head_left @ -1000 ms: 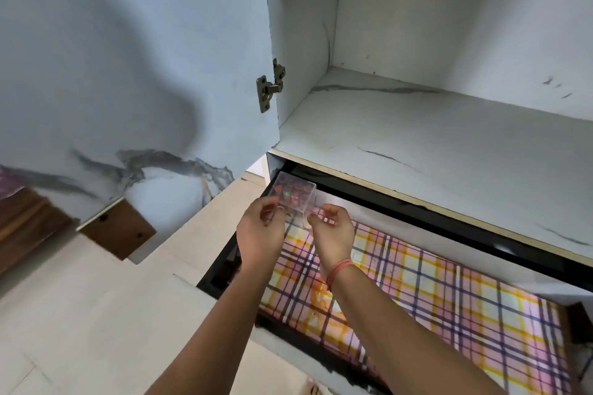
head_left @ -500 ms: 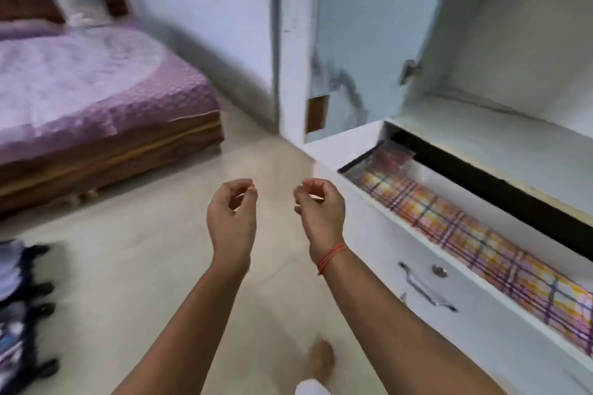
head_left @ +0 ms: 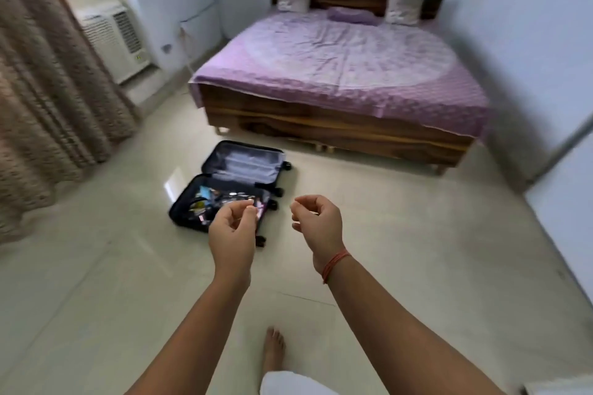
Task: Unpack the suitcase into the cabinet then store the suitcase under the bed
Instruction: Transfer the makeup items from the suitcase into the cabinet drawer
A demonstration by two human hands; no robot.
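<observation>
A dark wheeled suitcase (head_left: pixel 205 208) lies open on the floor ahead of me. Its near half holds several small mixed items, and its far half (head_left: pixel 245 160) shows only grey lining. Behind it stands a wooden bed (head_left: pixel 337 125) with a purple cover and a low gap beneath the frame. My left hand (head_left: pixel 232 234) is raised in front of the suitcase's near corner, fingers loosely curled, holding nothing. My right hand (head_left: pixel 317 224), a red thread on its wrist, hovers to the right of the suitcase, also loosely curled and holding nothing. The cabinet is out of view.
Beige curtains (head_left: pixel 48 106) hang at the left, and a white air conditioner (head_left: pixel 115 42) sits low by the wall. Pale floor tiles (head_left: pixel 417 250) stretch between me and the bed. My bare foot (head_left: pixel 272 349) shows at the bottom. A white panel edge (head_left: pixel 564 189) stands at the right.
One second ago both hands set a small clear box into the cabinet's drawer. They have let go, and my view has swung from the cabinet to the suitcase and bed.
</observation>
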